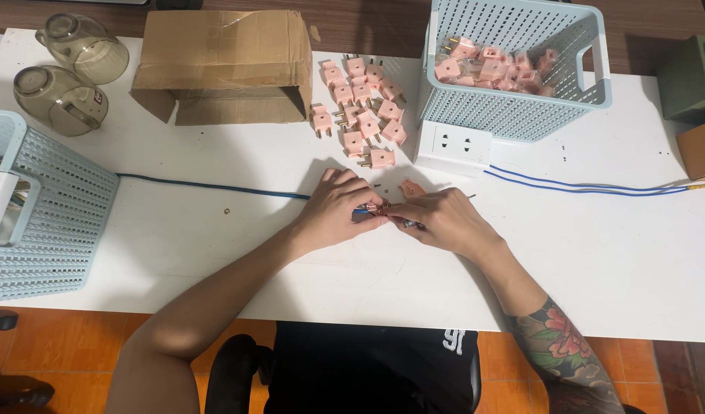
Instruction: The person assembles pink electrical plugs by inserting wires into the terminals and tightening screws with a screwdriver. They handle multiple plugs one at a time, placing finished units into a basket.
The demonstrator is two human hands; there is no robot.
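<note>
My left hand (339, 205) and my right hand (440, 219) meet at the middle of the white table (613, 253). Between the fingertips sits a small pink plug part (380, 206), pinched by my left hand together with the end of a blue cable (214, 186) that runs off to the left. My right hand grips a thin dark tool (411, 224) whose tip points at the plug part. A loose pink plug half (411, 188) lies just beyond my fingers. Small metal bits rest near it.
Several pink plugs (362, 103) lie in a group behind my hands. A light blue basket (513, 115) holds more plugs; a white socket block (454, 147) leans against it. A cardboard box (226, 65), two glass bowls (61, 100), another basket (53, 222) and blue wires (598, 186) surround them.
</note>
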